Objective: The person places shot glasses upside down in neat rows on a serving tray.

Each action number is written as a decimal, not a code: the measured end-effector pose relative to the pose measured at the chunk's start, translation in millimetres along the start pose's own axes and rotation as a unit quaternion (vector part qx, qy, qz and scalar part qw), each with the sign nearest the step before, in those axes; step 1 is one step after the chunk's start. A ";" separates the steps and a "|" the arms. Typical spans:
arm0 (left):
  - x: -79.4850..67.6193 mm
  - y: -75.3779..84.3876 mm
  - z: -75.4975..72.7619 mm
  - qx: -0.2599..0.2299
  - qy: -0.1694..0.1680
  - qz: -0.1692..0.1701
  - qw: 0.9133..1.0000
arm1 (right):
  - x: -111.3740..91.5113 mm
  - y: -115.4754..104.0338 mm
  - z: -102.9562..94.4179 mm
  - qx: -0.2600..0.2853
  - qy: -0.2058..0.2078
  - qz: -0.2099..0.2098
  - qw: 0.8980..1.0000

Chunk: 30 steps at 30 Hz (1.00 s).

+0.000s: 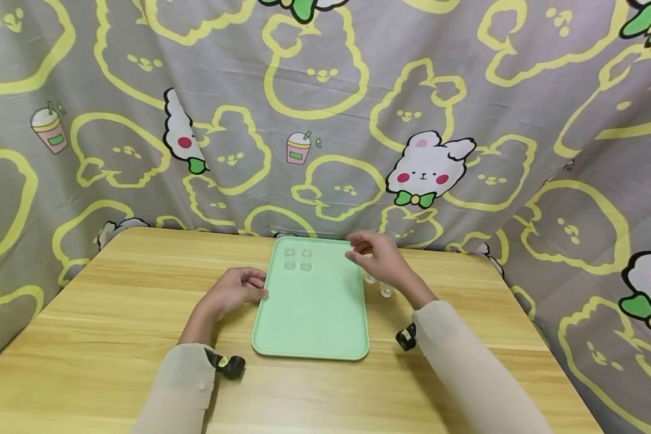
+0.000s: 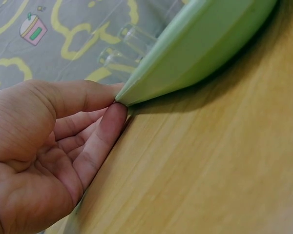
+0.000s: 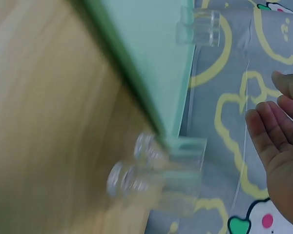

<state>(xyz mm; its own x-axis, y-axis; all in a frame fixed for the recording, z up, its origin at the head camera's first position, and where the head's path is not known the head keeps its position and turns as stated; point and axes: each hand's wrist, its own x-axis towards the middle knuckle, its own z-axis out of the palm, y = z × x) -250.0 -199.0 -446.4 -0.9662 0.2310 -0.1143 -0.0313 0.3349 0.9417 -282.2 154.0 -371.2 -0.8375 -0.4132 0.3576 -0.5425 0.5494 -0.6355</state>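
Observation:
A light green rectangular tray [image 1: 314,322] lies on the wooden table. My left hand [image 1: 234,290] pinches its left rim between thumb and finger, as the left wrist view shows at the tray's edge [image 2: 185,53]. Two small clear cups, one left [image 1: 290,259] and one right [image 1: 306,260], stand side by side near the tray's far left corner. Above the tray's far right edge, my right hand [image 1: 378,258] hovers with loosely bent fingers, holding nothing. Below it, two more clear cups, one farther [image 1: 370,279] and one nearer [image 1: 386,291], stand on the table beside the tray.
A grey curtain [image 1: 233,199] with yellow outlines and cartoon prints hangs along the table's back. The wooden tabletop [image 1: 141,301] extends on both sides of the tray. Black straps with small devices, left [image 1: 230,366] and right [image 1: 405,337], sit at both wrists.

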 end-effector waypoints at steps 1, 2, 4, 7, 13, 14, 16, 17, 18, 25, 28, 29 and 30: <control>0.3 -0.2 -0.1 -0.001 -0.001 -0.001 1.000 | -4.0 2.6 -2.8 -0.004 0.002 -0.001 1.000; 0.4 -0.3 -0.1 -0.001 -0.001 -0.001 1.000 | -7.7 5.3 -5.2 -0.007 0.005 -0.002 1.000; 0.5 -0.2 0.1 -0.001 0.000 -0.002 1.000 | -15.2 10.4 -10.2 -0.016 0.009 -0.003 1.000; 0.3 0.5 0.0 0.000 0.001 -0.002 1.000 | -25.4 16.6 -17.4 -0.029 0.018 -0.004 0.999; -1.0 1.8 -0.2 0.001 0.003 -0.002 1.000 | -42.3 28.1 -27.9 -0.053 0.027 0.001 0.998; -1.0 1.8 -0.2 0.000 0.002 -0.003 1.000 | -44.8 29.6 -29.4 -0.055 0.027 0.002 0.998; -1.3 2.1 -0.4 0.002 0.002 -0.003 1.000 | -49.4 32.1 -32.1 -0.059 0.029 0.003 0.998; -1.3 2.2 -0.8 0.002 0.002 -0.003 1.000 | -51.2 33.3 -33.1 -0.059 0.030 0.001 0.998; -1.4 2.5 -1.1 0.002 0.003 -0.002 1.000 | -52.9 34.2 -34.1 -0.061 0.030 0.001 0.998; -0.5 0.5 -2.6 -0.003 0.004 -0.003 1.000 | -66.1 44.2 -40.7 -0.088 0.029 0.009 0.996; 0.0 -1.3 -1.2 -0.006 0.003 0.000 1.000 | -72.6 49.2 -44.0 -0.096 0.030 0.020 0.995; 0.3 -1.8 -0.6 -0.008 0.003 0.000 1.000 | -74.8 51.0 -45.2 -0.098 0.030 0.024 0.995; 0.5 -2.1 -0.2 -0.008 0.003 0.000 1.000 | -76.8 52.9 -46.3 -0.096 0.029 0.027 0.995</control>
<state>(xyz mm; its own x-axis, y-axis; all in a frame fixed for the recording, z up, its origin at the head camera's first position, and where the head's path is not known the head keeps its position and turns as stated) -250.4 -199.8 -448.3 -0.9677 0.2258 -0.1120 -0.0349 0.3198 0.9468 -249.7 248.4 -400.6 -0.8655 -0.3399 0.3680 -0.4940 0.7010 -0.5143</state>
